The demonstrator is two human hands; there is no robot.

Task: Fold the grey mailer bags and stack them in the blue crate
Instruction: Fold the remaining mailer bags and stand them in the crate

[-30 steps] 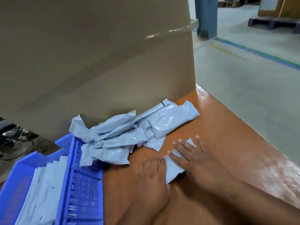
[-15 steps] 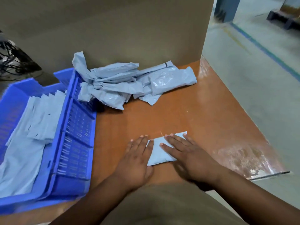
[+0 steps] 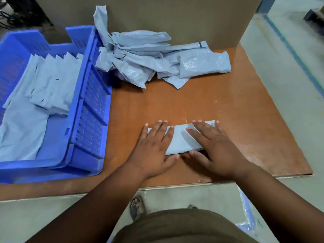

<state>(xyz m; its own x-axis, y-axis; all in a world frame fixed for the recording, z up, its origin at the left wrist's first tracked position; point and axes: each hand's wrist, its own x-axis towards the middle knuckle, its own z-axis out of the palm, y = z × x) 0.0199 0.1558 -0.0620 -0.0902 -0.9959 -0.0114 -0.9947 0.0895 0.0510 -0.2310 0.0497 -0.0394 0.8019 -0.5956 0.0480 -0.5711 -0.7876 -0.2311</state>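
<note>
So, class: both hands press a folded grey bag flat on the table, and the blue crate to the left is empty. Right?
Not quite. The head view shows the blue crate already holds folded grey bags. Both the left hand and right hand do press the folded bag flat.

Folded mailer bag (image 3: pixel 180 140): both ends covered by the hands, left (image 3: pixel 154 146) and right (image 3: pixel 215 148). Blue crate (image 3: pixel 91 109): left side cut off by the frame edge. Cardboard box (image 3: pixel 175 18): top cropped. Loose bag pile (image 3: pixel 157 57): individual count indistinct.
</note>
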